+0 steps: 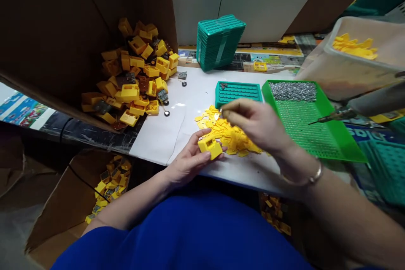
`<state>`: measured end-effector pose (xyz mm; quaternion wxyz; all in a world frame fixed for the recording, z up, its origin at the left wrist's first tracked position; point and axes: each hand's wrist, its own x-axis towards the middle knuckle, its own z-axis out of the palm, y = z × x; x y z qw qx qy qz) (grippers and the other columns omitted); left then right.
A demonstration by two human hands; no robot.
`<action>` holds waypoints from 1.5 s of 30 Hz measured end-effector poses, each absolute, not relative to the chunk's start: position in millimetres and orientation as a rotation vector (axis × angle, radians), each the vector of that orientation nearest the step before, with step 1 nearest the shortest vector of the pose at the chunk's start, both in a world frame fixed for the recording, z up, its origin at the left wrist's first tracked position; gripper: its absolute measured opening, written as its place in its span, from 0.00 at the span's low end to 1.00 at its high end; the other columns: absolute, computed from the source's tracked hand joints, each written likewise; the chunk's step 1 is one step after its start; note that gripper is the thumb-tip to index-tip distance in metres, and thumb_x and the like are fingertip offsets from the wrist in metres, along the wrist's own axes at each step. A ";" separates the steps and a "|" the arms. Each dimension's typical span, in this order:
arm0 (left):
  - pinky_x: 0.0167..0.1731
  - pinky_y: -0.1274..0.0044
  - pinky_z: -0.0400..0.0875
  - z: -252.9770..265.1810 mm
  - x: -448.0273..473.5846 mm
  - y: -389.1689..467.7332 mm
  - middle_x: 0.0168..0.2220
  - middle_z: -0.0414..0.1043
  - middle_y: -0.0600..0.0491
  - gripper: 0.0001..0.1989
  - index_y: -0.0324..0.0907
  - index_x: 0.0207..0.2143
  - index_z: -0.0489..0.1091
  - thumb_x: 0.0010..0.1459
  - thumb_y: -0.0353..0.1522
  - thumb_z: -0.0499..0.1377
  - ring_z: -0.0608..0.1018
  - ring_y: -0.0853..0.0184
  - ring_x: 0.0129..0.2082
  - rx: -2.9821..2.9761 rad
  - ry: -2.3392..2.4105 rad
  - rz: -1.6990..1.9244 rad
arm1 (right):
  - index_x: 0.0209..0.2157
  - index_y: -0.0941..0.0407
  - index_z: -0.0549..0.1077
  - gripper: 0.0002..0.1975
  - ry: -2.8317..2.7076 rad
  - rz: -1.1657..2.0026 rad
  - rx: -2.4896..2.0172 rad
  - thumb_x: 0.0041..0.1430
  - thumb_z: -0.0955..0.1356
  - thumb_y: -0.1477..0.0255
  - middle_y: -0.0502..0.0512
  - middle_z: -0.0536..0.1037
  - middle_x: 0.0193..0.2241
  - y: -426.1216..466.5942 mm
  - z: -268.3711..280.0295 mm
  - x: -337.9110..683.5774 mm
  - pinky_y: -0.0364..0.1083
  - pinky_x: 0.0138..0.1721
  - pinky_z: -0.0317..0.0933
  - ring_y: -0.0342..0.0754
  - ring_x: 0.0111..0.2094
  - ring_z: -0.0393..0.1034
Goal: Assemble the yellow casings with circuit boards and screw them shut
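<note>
My left hand holds a yellow plastic housing with a square opening, fingers beneath and thumb at its near edge. Just to the right and above it hovers my right hand, fingers pinched together. Whatever lies between those fingertips is too small and blurred to name. Below the right hand spreads a heap of flat yellow plastic pieces. Right behind that hand stands a teal ridged tray with a few small dark parts in its left corner.
Many yellow housings with circuit boards spill from a cardboard box on the left. A green tray of screws sits right, an electric screwdriver above it. Behind are stacked teal trays and a bin of yellow pieces.
</note>
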<state>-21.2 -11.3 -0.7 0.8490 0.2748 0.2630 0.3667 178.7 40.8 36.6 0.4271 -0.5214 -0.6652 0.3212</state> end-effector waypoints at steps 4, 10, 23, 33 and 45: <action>0.56 0.71 0.64 -8.5 -12.1 -20.5 0.49 0.73 0.52 0.29 0.48 0.55 0.63 0.53 0.30 0.67 0.76 0.65 0.51 0.592 0.535 0.793 | 0.35 0.53 0.78 0.05 -1.519 0.906 -1.258 0.59 0.70 0.68 0.51 0.81 0.31 -19.2 18.4 152.0 0.46 0.33 0.69 0.46 0.31 0.75; 0.52 0.73 0.65 -10.6 -2.8 -28.5 0.44 0.73 0.53 0.27 0.48 0.55 0.62 0.54 0.33 0.66 0.76 0.66 0.46 0.633 0.642 0.784 | 0.33 0.51 0.76 0.04 -1.513 0.656 -1.277 0.60 0.68 0.71 0.52 0.79 0.31 -35.3 -6.5 141.7 0.49 0.36 0.68 0.48 0.32 0.73; 0.61 0.69 0.56 -9.6 -9.7 -23.0 0.56 0.66 0.49 0.25 0.47 0.57 0.59 0.59 0.34 0.63 0.68 0.62 0.59 0.920 0.639 0.690 | 0.25 0.54 0.71 0.08 -1.790 1.002 -1.274 0.55 0.72 0.70 0.49 0.72 0.27 -22.7 15.2 170.2 0.45 0.29 0.60 0.44 0.29 0.67; 0.40 0.68 0.75 3.8 -9.6 -11.7 0.42 0.75 0.47 0.16 0.40 0.42 0.67 0.52 0.35 0.64 0.79 0.59 0.43 0.574 0.717 0.689 | 0.41 0.54 0.81 0.11 -1.987 0.181 -1.712 0.59 0.67 0.73 0.60 0.79 0.40 92.0 32.8 210.5 0.57 0.44 0.64 0.57 0.41 0.72; 0.48 0.65 0.72 1.7 -14.1 -14.8 0.46 0.70 0.52 0.22 0.44 0.46 0.62 0.49 0.26 0.63 0.78 0.62 0.46 0.642 0.710 0.768 | 0.40 0.62 0.80 0.12 -2.062 0.085 -2.023 0.61 0.65 0.75 0.67 0.78 0.41 140.4 36.8 195.7 0.55 0.44 0.62 0.58 0.43 0.71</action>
